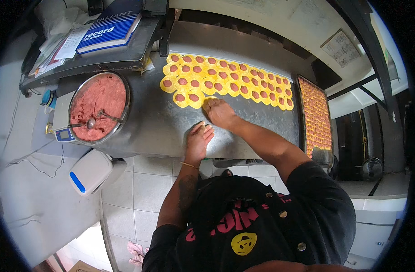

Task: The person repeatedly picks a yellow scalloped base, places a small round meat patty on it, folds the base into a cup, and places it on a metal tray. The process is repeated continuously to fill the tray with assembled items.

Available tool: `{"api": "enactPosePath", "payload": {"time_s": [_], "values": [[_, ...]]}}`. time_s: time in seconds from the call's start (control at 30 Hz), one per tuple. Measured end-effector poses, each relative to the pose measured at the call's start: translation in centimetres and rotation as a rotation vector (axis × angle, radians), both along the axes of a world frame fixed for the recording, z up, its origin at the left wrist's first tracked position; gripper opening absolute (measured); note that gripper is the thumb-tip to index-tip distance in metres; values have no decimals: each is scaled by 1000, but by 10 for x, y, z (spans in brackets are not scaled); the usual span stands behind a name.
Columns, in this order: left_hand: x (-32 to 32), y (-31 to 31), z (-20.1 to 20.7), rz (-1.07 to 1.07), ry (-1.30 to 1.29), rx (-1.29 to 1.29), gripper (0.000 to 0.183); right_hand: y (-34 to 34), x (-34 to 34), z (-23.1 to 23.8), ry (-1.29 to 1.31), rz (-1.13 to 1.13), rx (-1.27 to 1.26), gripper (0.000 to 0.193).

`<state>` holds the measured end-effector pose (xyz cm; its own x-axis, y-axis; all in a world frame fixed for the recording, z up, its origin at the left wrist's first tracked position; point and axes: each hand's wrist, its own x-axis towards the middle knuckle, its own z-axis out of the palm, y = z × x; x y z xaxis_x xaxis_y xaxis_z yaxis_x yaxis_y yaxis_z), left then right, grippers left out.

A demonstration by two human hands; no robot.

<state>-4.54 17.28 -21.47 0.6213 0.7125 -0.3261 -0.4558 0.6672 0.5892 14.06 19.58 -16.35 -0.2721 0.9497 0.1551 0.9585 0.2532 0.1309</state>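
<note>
Yellow wrappers (225, 81): round, each with a pink dab of filling in the middle, laid in overlapping rows along the far edge of the steel table (162, 122), from near the bowl towards the tray.
Right hand (220, 112): palm down, fingers together and stretched flat, pressing on a bare yellow wrapper (210, 98) at the near end of the front row; only the wrapper's rim shows past the fingers.
Left hand (198, 138): open, fingers straight and side by side, resting flat on bare steel just beside the right wrist, near the table's front edge; it holds nothing.
Bowl (98, 108): round metal, full of pink minced filling, at the table's left end, sitting on a scale (64, 134); a spoon (90, 123) lies in the mince.
Tray (317, 118): long, at the table's right edge, packed with finished orange-yellow pieces.
Shelf (94, 61): above the far left corner, carrying a blue book (110, 29) and loose papers.
White device (90, 171): on the lower counter, left of the table.
</note>
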Motion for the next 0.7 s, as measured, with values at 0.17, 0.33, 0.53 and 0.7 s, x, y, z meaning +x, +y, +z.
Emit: {"api": "enactPosePath", "payload": {"time_s": [0.17, 0.33, 0.53, 0.7], "values": [[14, 4, -4, 112, -114, 38, 37, -67, -41, 30, 309, 54, 44, 18], [-2, -24, 58, 17, 377, 700, 25, -140, -39, 59, 704, -146, 143, 21], [20, -70, 128, 45, 647, 1141, 23, -175, -5, 40, 1905, -457, -197, 27], [56, -116, 153, 269, 656, 1134, 22, -200, 7, 90, 1902, -406, -22, 30]]}}
